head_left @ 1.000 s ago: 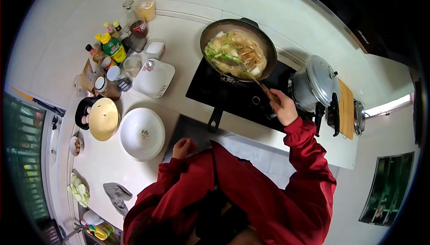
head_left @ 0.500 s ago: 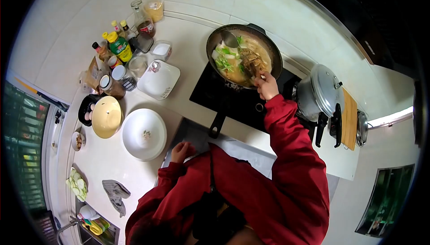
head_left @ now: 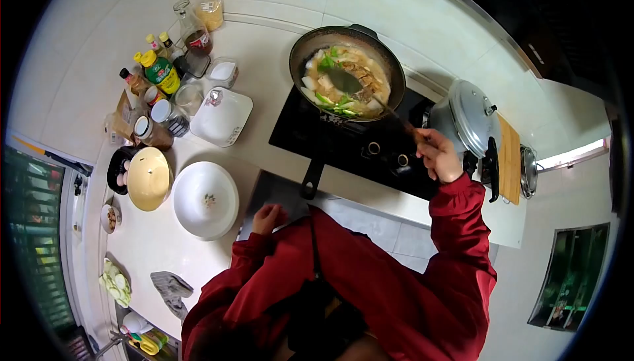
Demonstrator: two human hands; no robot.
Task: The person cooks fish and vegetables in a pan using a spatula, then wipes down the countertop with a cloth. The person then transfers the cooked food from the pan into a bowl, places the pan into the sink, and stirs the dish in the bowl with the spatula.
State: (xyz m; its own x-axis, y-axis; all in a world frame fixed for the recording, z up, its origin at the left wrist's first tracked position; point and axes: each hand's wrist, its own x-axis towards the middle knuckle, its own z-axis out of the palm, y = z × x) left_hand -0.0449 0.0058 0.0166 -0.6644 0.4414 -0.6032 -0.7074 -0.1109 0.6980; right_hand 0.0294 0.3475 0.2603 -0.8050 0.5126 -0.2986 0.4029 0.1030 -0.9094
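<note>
My right hand (head_left: 437, 153) is closed round the wooden handle of a spatula (head_left: 396, 115). Its dark rounded head, blurred, lies over the food in a black wok (head_left: 300, 57). In the wok, brown pieces, possibly fish, sit with white chunks and green leaves in cloudy broth (head_left: 370, 64). The wok stands on a black cooktop (head_left: 343, 146), its long handle (head_left: 312, 179) pointing toward me. My left hand (head_left: 266, 218), fingers curled, hangs by the counter's front edge near the wok handle; red cloth shows at its fingertips, and its inside is hidden.
A pressure cooker (head_left: 465, 117) stands right of the cooktop, before a wooden board (head_left: 507, 160). On the left are a white bowl (head_left: 206, 222), a square plate (head_left: 221, 120), a yellow bowl (head_left: 146, 186), several jars and bottles (head_left: 160, 74), and a grey cloth (head_left: 172, 290).
My right hand has drawn back from the wok, right and toward me, and the spatula's head has shifted from the far side to the wok's middle. The view has shifted slightly.
</note>
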